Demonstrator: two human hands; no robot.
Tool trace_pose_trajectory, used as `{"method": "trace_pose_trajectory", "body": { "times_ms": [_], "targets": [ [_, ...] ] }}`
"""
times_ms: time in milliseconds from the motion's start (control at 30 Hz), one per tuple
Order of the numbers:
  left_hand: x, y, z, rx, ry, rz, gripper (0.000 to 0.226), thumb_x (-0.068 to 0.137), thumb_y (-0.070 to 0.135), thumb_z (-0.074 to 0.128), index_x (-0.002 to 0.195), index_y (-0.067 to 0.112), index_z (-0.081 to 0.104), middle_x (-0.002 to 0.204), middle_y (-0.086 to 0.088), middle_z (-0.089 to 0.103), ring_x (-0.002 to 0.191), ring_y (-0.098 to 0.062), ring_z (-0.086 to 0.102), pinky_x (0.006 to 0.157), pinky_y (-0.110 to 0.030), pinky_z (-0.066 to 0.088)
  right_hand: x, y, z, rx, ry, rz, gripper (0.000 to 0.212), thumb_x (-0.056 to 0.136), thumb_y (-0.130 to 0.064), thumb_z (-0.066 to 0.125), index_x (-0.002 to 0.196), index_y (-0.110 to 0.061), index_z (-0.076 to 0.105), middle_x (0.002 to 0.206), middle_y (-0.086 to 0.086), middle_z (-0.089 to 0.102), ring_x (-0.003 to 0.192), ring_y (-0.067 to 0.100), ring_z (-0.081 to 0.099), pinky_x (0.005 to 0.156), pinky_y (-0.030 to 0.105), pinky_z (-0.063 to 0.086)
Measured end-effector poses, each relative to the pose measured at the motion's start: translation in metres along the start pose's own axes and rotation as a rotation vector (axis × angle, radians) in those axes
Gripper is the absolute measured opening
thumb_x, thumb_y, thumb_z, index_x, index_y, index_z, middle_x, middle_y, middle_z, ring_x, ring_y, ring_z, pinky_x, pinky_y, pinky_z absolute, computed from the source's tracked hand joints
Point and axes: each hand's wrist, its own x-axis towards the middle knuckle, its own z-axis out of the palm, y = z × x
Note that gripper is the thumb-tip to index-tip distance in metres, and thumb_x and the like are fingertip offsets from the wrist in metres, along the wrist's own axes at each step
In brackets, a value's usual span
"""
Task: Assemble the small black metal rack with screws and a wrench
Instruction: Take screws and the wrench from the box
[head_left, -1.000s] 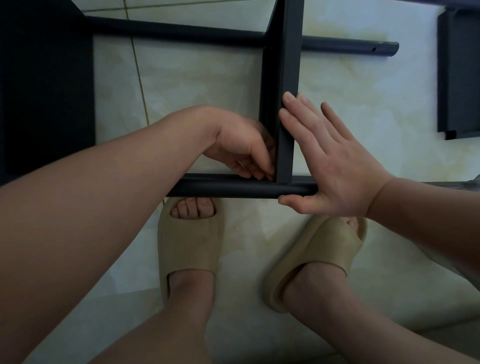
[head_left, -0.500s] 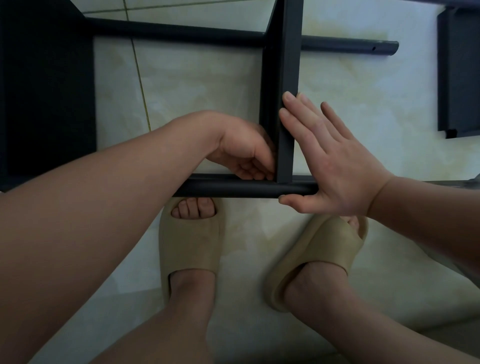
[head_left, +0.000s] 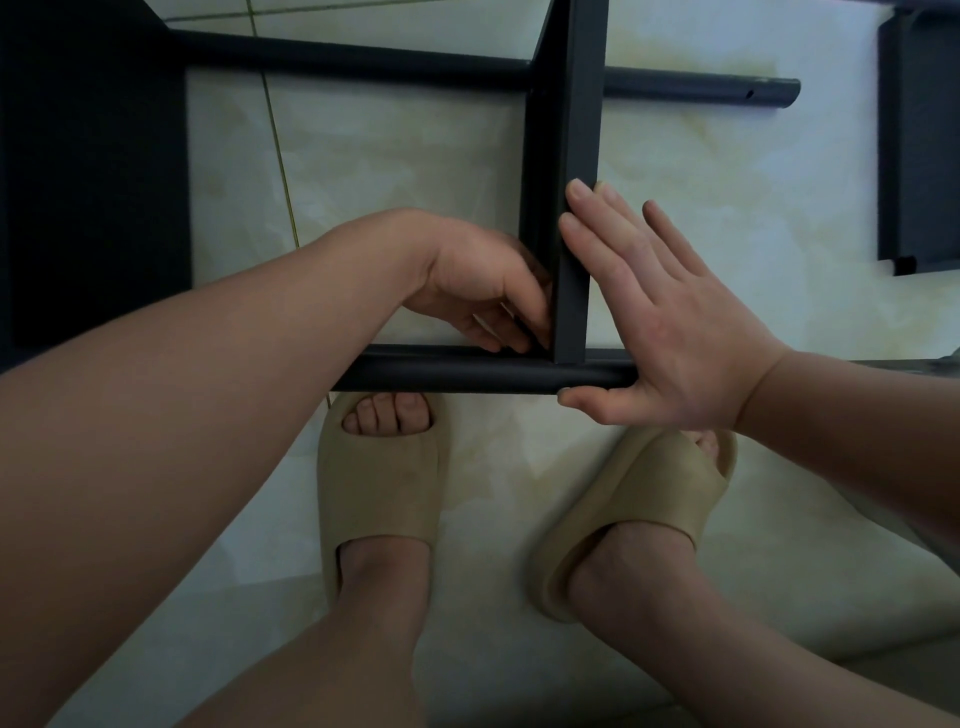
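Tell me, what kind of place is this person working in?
Probably a room at home rather than a workshop. The rack parts lie straight on a glossy tiled floor, and the person wears soft beige slippers while working.

Two hands (head_left: 670, 312), two slippers (head_left: 382, 483), two tubes (head_left: 467, 373).

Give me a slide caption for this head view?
Left hand works at the joint while right hand braces the black crossbar against the tube.
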Motion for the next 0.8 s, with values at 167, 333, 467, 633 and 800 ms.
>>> {"method": "trace_pose_trajectory", "body": {
  "times_ms": [167, 333, 467, 633, 800],
  "targets": [
    [0.003, -0.001, 0.004, 0.015, -0.004, -0.012, 0.014, 0.09, 0.006, 0.064, 0.086, 0.016, 0.072, 0.081, 0.0, 0.071, 0.076, -0.014, 0.062, 0.083, -0.032, 0.048, 0.0, 0.0, 0.001, 0.0, 0.008, -0.01, 0.111, 0.084, -0.074, 0.051, 0.159, 0.0, 0.017, 0.168, 0.017, 0.011, 0.157, 0.033, 0.009, 0.126, 0.056, 0.014],
    [0.004, 0.001, 0.004, 0.033, 0.01, 0.014, 0.012, 0.09, 0.001, 0.065, 0.089, 0.012, 0.07, 0.073, 0.001, 0.068, 0.071, -0.012, 0.06, 0.074, -0.027, 0.048, 0.0, 0.001, 0.001, 0.0, 0.007, -0.006, 0.111, 0.084, -0.074, 0.052, 0.159, 0.0, 0.018, 0.168, 0.018, 0.011, 0.157, 0.033, 0.009, 0.126, 0.055, 0.013],
    [0.004, -0.001, 0.004, 0.005, 0.012, 0.034, 0.013, 0.09, -0.001, 0.063, 0.091, 0.011, 0.069, 0.075, -0.001, 0.067, 0.073, -0.013, 0.06, 0.074, -0.025, 0.048, 0.0, 0.0, 0.001, -0.001, 0.006, -0.006, 0.111, 0.084, -0.074, 0.051, 0.159, 0.0, 0.017, 0.168, 0.017, 0.011, 0.157, 0.032, 0.009, 0.126, 0.055, 0.013],
    [0.001, 0.0, 0.004, 0.004, -0.02, 0.038, 0.017, 0.09, -0.001, 0.063, 0.098, 0.012, 0.068, 0.09, -0.003, 0.07, 0.086, -0.015, 0.066, 0.089, -0.032, 0.05, 0.0, 0.0, 0.001, -0.009, 0.002, -0.012, 0.111, 0.084, -0.074, 0.052, 0.159, 0.0, 0.018, 0.168, 0.017, 0.011, 0.157, 0.032, 0.009, 0.126, 0.056, 0.014],
    [-0.013, 0.006, 0.009, 0.095, 0.149, -0.036, 0.013, 0.093, 0.012, 0.064, 0.097, 0.021, 0.071, 0.09, 0.006, 0.077, 0.092, -0.01, 0.072, 0.083, -0.029, 0.052, 0.0, -0.001, -0.001, -0.018, -0.01, -0.013, 0.111, 0.084, -0.073, 0.05, 0.16, -0.001, 0.016, 0.169, 0.016, 0.008, 0.157, 0.031, 0.006, 0.126, 0.057, 0.012]
  ]
}}
